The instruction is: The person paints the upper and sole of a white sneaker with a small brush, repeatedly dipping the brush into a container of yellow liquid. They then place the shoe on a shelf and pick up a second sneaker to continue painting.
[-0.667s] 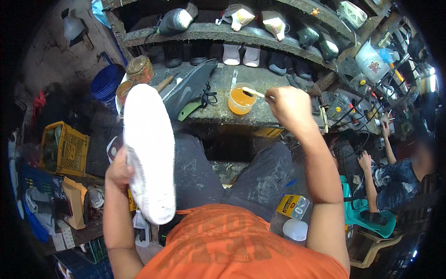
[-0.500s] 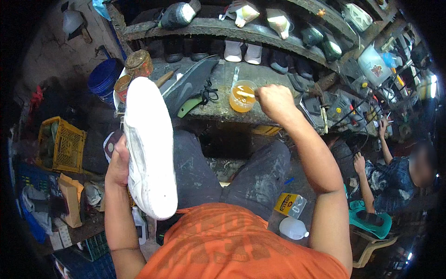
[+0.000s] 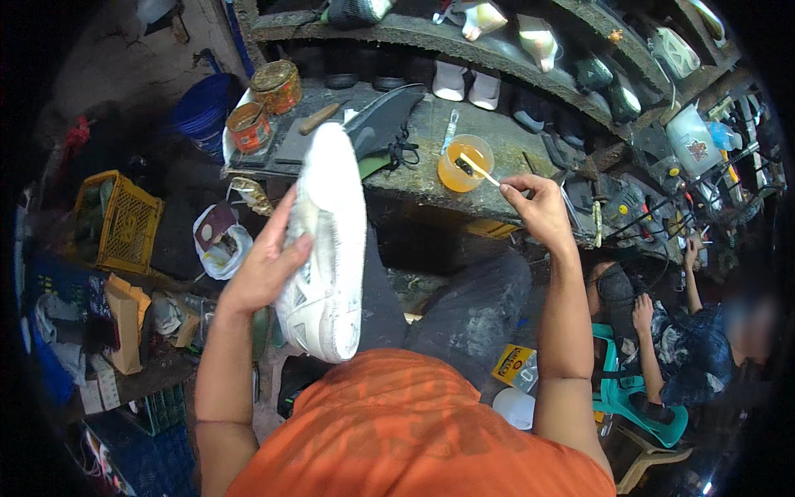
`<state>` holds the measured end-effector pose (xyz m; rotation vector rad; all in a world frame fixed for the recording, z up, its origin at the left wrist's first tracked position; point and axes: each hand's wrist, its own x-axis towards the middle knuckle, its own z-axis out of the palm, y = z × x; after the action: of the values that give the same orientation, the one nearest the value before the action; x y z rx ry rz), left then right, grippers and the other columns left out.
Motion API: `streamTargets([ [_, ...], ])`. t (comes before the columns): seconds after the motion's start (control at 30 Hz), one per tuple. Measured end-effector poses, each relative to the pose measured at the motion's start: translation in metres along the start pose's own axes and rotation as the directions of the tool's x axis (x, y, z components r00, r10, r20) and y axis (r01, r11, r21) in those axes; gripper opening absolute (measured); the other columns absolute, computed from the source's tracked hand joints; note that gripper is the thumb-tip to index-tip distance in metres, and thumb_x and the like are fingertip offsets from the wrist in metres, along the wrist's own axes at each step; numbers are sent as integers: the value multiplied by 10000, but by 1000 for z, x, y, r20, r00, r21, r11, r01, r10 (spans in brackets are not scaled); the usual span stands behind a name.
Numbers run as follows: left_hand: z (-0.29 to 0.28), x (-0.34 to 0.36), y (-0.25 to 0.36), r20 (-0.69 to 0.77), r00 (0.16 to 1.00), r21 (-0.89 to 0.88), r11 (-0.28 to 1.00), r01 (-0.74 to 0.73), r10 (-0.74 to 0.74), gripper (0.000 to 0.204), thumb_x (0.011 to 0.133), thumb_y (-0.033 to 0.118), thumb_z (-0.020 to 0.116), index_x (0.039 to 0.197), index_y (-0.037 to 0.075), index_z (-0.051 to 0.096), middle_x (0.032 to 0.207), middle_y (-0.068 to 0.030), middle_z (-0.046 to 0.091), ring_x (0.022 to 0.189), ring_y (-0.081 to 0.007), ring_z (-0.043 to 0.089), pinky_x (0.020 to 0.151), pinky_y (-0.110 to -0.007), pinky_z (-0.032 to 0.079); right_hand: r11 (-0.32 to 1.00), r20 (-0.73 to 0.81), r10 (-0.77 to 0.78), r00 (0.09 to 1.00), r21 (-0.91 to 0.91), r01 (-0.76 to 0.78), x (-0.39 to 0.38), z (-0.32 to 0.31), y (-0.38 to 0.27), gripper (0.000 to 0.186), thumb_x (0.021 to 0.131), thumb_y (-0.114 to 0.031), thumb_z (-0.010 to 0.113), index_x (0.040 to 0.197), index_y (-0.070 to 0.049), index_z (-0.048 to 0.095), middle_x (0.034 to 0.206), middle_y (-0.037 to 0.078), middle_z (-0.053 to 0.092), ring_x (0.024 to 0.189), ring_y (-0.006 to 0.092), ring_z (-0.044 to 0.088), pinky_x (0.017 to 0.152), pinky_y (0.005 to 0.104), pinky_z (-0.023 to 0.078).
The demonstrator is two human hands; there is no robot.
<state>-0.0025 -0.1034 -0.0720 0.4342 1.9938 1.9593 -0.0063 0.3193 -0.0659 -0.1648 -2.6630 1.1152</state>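
Note:
A white sneaker (image 3: 335, 248) stands toe up in front of me, its pale sole facing right. My left hand (image 3: 269, 261) grips it from the left side, the thumb lying across the upper and the other fingers partly hidden behind it. On the bench, a clear tub (image 3: 490, 157) holds amber liquid. A small brush (image 3: 480, 171) with a pale handle and dark head leans over the tub's rim, its head at the liquid. My right hand (image 3: 538, 207) pinches the outer end of that handle with thumb and fingertips.
A dark shoe upper (image 3: 389, 116) rests on the workbench (image 3: 426, 178) beside a wooden-handled tool (image 3: 320, 118) and rusty cans (image 3: 276, 86). Shelves of shoes rise behind. A yellow crate (image 3: 124, 224) stands at left. Another person (image 3: 687, 340) sits at right by a green stool (image 3: 638, 406).
The sneaker has turned so more of its side shows, and my left hand's grip has shifted. My right hand has drawn back from the tub, leaving more brush handle visible.

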Motion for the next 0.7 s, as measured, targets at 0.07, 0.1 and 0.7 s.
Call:
streamTargets([
  [0.07,7,8,2,-5,998,34,997,-62,62,728,1027,353,639,1580,-3,329,1518,-135,472,1379,-197,448,1150,-340,347,974,-35,20,999,227,-12,0,-2,5,202,904,-171,742,1019,-10,782,816,37,739,745,98,610,703,295,491],
  [0.1,8,13,3,-7,997,73,995,-75,76,693,1032,360,632,1560,-6,372,1476,-133,518,1332,-185,491,1122,-331,380,985,11,16,1000,173,-17,-1,-4,8,199,906,-171,742,1014,-8,782,815,30,734,744,96,607,701,291,489],
  [0.7,49,36,11,111,990,18,996,-86,84,506,931,246,779,1325,-42,646,1178,-80,718,1022,-113,644,924,-291,516,834,42,-37,998,551,8,-54,-28,-27,145,888,-62,782,1013,10,789,917,64,757,834,133,689,779,260,523],
])
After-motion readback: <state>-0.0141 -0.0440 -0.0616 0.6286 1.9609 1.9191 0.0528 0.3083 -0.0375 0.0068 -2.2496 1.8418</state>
